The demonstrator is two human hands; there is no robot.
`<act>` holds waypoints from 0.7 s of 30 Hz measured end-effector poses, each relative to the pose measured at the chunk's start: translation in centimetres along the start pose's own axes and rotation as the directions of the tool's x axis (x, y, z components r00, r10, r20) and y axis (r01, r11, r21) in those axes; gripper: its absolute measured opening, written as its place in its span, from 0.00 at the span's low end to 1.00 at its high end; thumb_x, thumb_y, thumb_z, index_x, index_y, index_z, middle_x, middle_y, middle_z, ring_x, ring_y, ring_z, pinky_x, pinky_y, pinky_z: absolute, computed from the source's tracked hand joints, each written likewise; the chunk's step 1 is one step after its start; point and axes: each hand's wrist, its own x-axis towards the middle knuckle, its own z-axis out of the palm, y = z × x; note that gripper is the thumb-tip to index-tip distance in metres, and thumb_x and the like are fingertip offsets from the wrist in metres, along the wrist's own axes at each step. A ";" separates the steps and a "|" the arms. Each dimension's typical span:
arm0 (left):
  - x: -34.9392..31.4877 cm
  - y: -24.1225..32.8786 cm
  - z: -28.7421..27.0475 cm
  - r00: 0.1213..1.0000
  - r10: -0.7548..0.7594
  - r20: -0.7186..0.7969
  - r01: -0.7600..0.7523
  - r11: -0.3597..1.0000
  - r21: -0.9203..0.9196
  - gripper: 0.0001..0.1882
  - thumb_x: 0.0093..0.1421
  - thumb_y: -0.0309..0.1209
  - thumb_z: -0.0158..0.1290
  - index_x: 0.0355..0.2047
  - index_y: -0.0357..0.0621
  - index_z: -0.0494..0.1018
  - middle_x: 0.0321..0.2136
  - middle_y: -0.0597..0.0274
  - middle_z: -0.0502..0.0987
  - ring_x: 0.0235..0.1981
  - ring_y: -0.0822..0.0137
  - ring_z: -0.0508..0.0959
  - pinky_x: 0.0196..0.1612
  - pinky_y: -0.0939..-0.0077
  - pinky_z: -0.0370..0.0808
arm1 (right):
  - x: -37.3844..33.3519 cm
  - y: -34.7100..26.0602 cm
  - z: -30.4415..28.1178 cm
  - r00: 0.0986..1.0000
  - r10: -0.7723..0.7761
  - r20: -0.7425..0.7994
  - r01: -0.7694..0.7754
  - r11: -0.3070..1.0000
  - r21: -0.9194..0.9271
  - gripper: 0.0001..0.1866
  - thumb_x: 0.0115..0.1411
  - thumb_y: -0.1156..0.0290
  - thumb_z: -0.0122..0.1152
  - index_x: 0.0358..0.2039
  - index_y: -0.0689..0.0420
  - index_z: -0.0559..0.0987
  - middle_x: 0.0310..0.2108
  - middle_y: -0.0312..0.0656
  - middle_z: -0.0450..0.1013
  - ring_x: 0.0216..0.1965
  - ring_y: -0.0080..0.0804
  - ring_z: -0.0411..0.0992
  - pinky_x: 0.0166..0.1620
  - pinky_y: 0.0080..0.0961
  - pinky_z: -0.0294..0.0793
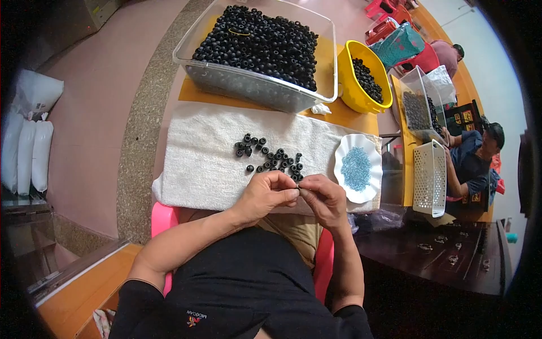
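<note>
My left hand [264,194] and my right hand [326,199] meet above the near edge of a white towel [195,152], fingertips pinched together. Between them is a small dark piece [298,187], mostly covered by the fingers, so its kind is hard to make out. Just beyond my hands, several loose black round parts with holes [273,160] lie scattered on the towel. To the right of my right hand sits a white scalloped dish [375,169] holding a heap of tiny clear bluish pieces [356,168].
A big clear plastic bin [248,85] full of black parts stands beyond the towel, beside a yellow basin [345,85] with more. Farther right, a co-worker [477,158] sits by a white perforated basket [429,183] and another clear bin [415,90]. White sacks [42,155] stand far left.
</note>
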 end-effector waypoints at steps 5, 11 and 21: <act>-0.1 -0.2 0.1 0.999 -0.019 -0.036 0.018 1.000 -0.017 0.05 0.60 0.24 0.57 0.36 0.39 0.74 0.30 0.64 0.78 0.31 0.74 0.79 0.38 0.79 0.79 | -0.3 -0.6 0.9 0.976 -0.185 -0.114 0.176 0.981 -0.082 0.10 0.57 0.86 0.60 0.40 0.62 0.78 0.35 0.44 0.75 0.37 0.30 0.74 0.40 0.20 0.72; -0.1 0.0 0.2 0.999 -0.005 -0.048 0.005 1.000 0.002 0.06 0.60 0.24 0.58 0.36 0.39 0.74 0.30 0.63 0.78 0.31 0.74 0.79 0.38 0.79 0.79 | -0.6 -1.0 1.6 0.922 -0.331 -0.199 0.276 0.925 -0.262 0.13 0.52 0.87 0.62 0.38 0.61 0.78 0.34 0.47 0.76 0.34 0.36 0.76 0.37 0.25 0.75; -0.4 0.5 0.8 0.995 -0.037 -0.094 0.033 0.999 -0.042 0.06 0.58 0.23 0.59 0.34 0.39 0.73 0.30 0.63 0.79 0.32 0.73 0.79 0.36 0.79 0.80 | -0.8 -1.3 1.9 0.882 -0.442 -0.163 0.345 0.842 -0.415 0.30 0.44 0.84 0.68 0.50 0.63 0.71 0.34 0.49 0.76 0.32 0.43 0.77 0.36 0.31 0.77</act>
